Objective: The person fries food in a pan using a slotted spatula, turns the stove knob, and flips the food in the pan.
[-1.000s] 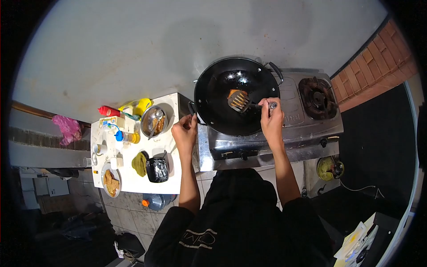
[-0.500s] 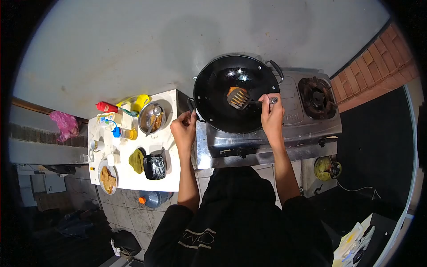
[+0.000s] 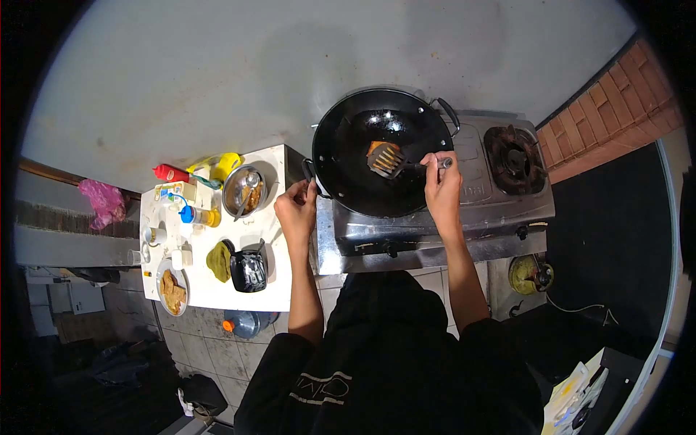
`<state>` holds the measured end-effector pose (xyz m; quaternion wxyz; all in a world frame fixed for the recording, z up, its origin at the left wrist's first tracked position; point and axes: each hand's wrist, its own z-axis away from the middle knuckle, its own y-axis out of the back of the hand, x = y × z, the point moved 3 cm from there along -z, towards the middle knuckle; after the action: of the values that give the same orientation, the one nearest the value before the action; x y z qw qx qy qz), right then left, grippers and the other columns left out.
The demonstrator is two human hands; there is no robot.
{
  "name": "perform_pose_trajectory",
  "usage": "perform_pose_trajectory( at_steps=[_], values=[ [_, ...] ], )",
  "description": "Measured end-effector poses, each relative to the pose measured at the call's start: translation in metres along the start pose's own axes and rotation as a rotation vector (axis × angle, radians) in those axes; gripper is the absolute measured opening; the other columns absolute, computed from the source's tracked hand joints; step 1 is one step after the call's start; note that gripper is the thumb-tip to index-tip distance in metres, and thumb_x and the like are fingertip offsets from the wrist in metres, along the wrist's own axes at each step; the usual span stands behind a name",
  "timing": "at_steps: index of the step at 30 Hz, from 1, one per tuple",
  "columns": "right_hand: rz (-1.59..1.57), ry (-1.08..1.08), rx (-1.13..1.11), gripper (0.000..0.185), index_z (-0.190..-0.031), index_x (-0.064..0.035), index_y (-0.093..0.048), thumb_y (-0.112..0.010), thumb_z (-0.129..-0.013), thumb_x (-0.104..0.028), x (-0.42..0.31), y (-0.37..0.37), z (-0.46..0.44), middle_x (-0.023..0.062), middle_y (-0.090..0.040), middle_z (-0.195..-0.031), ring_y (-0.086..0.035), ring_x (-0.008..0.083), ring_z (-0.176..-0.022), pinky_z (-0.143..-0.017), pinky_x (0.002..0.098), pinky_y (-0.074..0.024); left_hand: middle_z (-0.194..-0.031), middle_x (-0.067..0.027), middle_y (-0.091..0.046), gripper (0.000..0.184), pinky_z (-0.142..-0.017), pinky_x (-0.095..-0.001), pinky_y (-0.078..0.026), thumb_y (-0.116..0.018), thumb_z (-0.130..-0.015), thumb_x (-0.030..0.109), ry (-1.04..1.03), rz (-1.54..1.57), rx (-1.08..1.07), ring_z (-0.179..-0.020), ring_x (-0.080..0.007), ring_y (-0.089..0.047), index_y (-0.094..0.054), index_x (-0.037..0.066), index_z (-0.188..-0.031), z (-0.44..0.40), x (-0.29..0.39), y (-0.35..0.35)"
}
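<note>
A black wok (image 3: 355,177) sits on the left burner of the gas stove, oil shining inside it. My right hand (image 3: 441,187) is closed around the handle of a slotted spatula (image 3: 386,160), whose head lies over a browned piece of food (image 3: 377,146) in the wok. At the wok's left side, my left hand (image 3: 296,206) is closed with its fingertips on the black loop handle (image 3: 308,171). Part of the food is hidden beneath the spatula.
The steel stove (image 3: 464,217) has a bare right burner (image 3: 515,161). On the white table (image 3: 279,283) at left stand a metal bowl (image 3: 235,190) with food and a spoon, a black square pan (image 3: 249,270), a plate of fried pieces (image 3: 173,293) and bottles. A water jug (image 3: 250,323) lies below.
The whole view has shifted very slightly. Both hands keep their holds, and the spatula stays over the food in almost the same spot.
</note>
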<state>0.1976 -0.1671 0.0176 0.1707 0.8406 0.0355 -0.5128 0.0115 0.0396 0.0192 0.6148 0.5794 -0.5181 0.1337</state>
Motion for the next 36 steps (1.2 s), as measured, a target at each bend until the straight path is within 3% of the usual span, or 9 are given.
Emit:
perform_pose_trajectory(
  at_steps=[10, 18, 31, 33, 36],
  values=[
    [-0.059, 0.033, 0.002, 0.007, -0.095, -0.0002, -0.048, -0.050, -0.096, -0.007, 0.0039, -0.0003, -0.0019, 0.0076, -0.060, -0.077, -0.051, 0.0117, -0.058, -0.052, 0.0264, -0.0402, -0.067, -0.0113, -0.064, 0.034, -0.061, -0.0298, -0.046, -0.070, -0.083, 0.025, 0.027, -0.022, -0.017, -0.060, -0.0148, -0.056, -0.069, -0.007, -0.095, 0.0003, 0.0016, 0.0004],
    [-0.033, 0.044, 0.001, 0.005, -0.094, 0.0015, -0.049, -0.050, -0.094, -0.004, 0.0017, -0.0002, -0.0033, 0.0134, -0.061, -0.079, -0.061, 0.0239, -0.071, -0.066, 0.0340, -0.0474, -0.067, -0.0113, -0.064, 0.033, -0.061, -0.0289, -0.045, -0.071, -0.083, 0.023, 0.029, -0.013, 0.001, -0.060, -0.0137, -0.055, -0.069, -0.007, -0.096, 0.0006, -0.0020, -0.0023],
    [-0.060, 0.060, -0.015, 0.008, -0.095, 0.0026, -0.049, -0.050, -0.095, -0.005, -0.0015, -0.0012, -0.0055, 0.0150, -0.061, -0.079, -0.063, 0.0268, -0.072, -0.066, 0.0343, -0.0478, -0.059, -0.0071, -0.057, 0.031, -0.056, -0.0283, -0.042, -0.072, -0.083, 0.021, 0.051, 0.006, 0.020, -0.057, -0.0114, -0.048, -0.069, -0.007, -0.094, 0.0023, -0.0018, -0.0035],
    [-0.028, 0.005, -0.035, 0.007, -0.095, 0.0026, -0.049, -0.050, -0.095, -0.005, -0.0020, 0.0001, -0.0051, 0.0148, -0.061, -0.079, -0.063, 0.0269, -0.071, -0.066, 0.0343, -0.0478, -0.054, -0.0059, -0.052, 0.024, -0.050, -0.0267, -0.038, -0.071, -0.083, 0.017, -0.018, 0.061, 0.078, -0.050, -0.0095, -0.043, -0.069, -0.007, -0.087, 0.0015, -0.0048, -0.0058],
    [-0.033, -0.011, -0.029, 0.007, -0.095, 0.0023, -0.049, -0.050, -0.095, -0.005, -0.0020, 0.0003, -0.0042, 0.0146, -0.061, -0.079, -0.062, 0.0265, -0.071, -0.065, 0.0342, -0.0475, -0.054, -0.0061, -0.052, 0.024, -0.050, -0.0270, -0.038, -0.071, -0.083, 0.017, -0.035, 0.040, 0.082, -0.050, -0.0098, -0.043, -0.069, -0.007, -0.087, 0.0015, -0.0059, -0.0060]
  ],
)
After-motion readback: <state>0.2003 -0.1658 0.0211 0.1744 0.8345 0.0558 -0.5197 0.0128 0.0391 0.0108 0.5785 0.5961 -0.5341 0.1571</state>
